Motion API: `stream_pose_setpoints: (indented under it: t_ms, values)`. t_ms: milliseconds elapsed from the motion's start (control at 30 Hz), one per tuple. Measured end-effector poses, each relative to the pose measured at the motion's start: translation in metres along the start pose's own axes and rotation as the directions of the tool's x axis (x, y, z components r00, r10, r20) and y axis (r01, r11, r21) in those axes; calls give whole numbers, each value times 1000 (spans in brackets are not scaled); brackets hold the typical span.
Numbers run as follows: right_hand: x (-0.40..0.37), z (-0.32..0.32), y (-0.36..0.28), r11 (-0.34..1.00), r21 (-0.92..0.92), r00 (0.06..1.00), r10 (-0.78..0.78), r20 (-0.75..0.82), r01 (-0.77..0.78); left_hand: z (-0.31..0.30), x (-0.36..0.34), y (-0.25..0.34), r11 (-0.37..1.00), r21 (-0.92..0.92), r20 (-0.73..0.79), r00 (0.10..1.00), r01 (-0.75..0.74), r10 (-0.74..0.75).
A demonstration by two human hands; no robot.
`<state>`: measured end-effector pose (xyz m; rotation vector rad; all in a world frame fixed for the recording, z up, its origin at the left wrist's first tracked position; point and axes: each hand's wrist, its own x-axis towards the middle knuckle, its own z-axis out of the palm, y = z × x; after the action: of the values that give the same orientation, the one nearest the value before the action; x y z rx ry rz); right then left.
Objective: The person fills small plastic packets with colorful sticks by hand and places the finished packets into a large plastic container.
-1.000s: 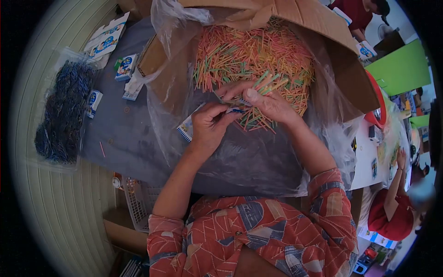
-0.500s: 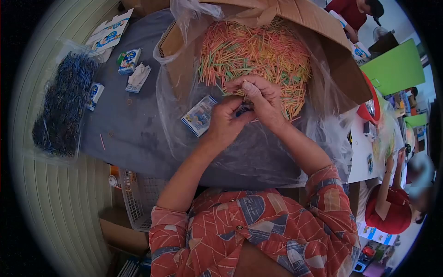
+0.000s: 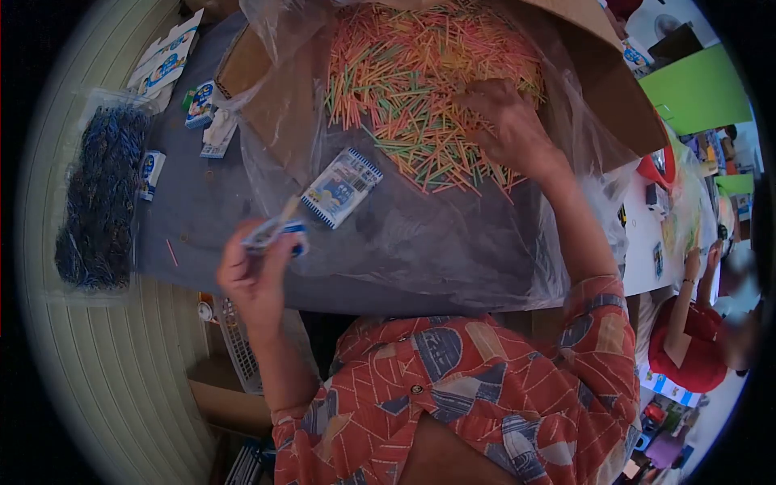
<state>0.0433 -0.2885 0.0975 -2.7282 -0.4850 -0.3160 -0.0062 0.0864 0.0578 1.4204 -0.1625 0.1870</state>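
My left hand [image 3: 257, 271] is closed around a small blue and white packet [image 3: 279, 236], slightly blurred, over the near left part of the dark table. My right hand [image 3: 513, 129] reaches into the pile of thin pink, green and yellow sticks [image 3: 428, 89]; its fingertips are over the sticks, fingers apart, and no stick shows in them. A flat blue and white packet [image 3: 342, 187] lies on the table between the pile and my left hand.
The cardboard box [image 3: 602, 97] with clear plastic lining surrounds the sticks. At the left stands a clear tray of dark blue strands [image 3: 105, 194], near small boxes [image 3: 200, 105]. A white basket [image 3: 242, 347] is below the table edge. A person in red [image 3: 687, 347] works at the right.
My hands have come apart. The left moved left and down with the packet; the right moved right and up to the sticks. The camera view has shifted slightly.
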Motion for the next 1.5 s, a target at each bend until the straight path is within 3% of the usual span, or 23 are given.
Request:
stream_pose_setpoints:
  t_ms: [33,100,167,233,333,400,533,633,700,767,833,933,967,1033,1067,1100,1133,1167,1233,1267,1400,1433,1500]
  values:
    - [-10,3,-6,961,-268,995,-56,77,75,-18,6,-3,1000,6,1,1000,10,-10]
    - [-17,11,-24,964,-250,988,-57,146,92,-49,9,-10,967,-229,-79,992,-110,94]
    - [-15,26,-33,965,-229,975,-78,209,127,-32,11,-20,959,-248,-96,988,-139,119]
    - [-10,45,-32,965,-258,975,11,220,47,-14,13,-33,940,-340,24,999,36,-29]
    - [-5,54,-29,939,-342,965,57,254,35,-2,18,-48,971,-239,20,1000,24,-19]
    - [-3,55,-29,950,-310,964,42,264,43,16,21,-46,967,30,140,959,-255,248]
    - [-2,67,-28,899,-438,974,88,209,13,18,20,-59,953,132,201,949,-273,244]
    - [9,89,-16,832,-551,991,5,130,69,15,4,-61,987,134,143,987,-90,71]
    - [17,84,-18,843,-534,981,45,189,64,8,-4,-41,989,-62,77,989,134,-129]
    - [12,79,-21,864,-501,966,76,246,60,-16,-6,-29,975,-222,-31,999,9,-17]
    - [3,74,-27,879,-463,962,18,272,114,-59,-2,-21,996,-90,-186,982,-29,12]
    - [-18,84,-31,892,-429,936,19,351,143,-111,23,-20,990,47,-227,967,134,-120]
    - [-23,84,-30,892,-428,936,14,352,148,-128,31,-25,985,97,-150,980,146,-130]
    - [-32,83,-27,956,-225,980,-171,98,189,-138,45,-24,967,125,-69,974,223,-216]
    - [-32,83,-24,957,-225,981,-166,99,184,-141,50,-21,942,156,17,953,297,-303]
    - [-28,81,-19,977,212,1000,-10,23,5,-143,53,-19,942,155,23,952,297,-304]
    - [-24,77,-15,777,613,986,166,15,-140,-143,56,-16,916,239,37,940,322,-340]
    - [-20,71,-11,779,610,984,176,11,-146,-145,59,-15,882,324,48,925,342,-376]
    - [-10,53,-9,519,811,922,381,66,-272,-165,56,-17,889,328,67,931,320,-359]
    - [-7,53,-1,433,875,916,401,30,-218,-172,54,-18,897,329,71,939,296,-336]
    - [10,73,-6,460,887,808,538,-239,-44,-173,55,-20,824,416,-2,906,386,-423]
    - [9,81,-3,445,894,861,472,-188,-49,-167,53,-25,718,691,7,992,87,-127]
    - [7,96,7,422,905,902,411,-132,-59,-155,46,-21,443,878,126,980,-181,151]
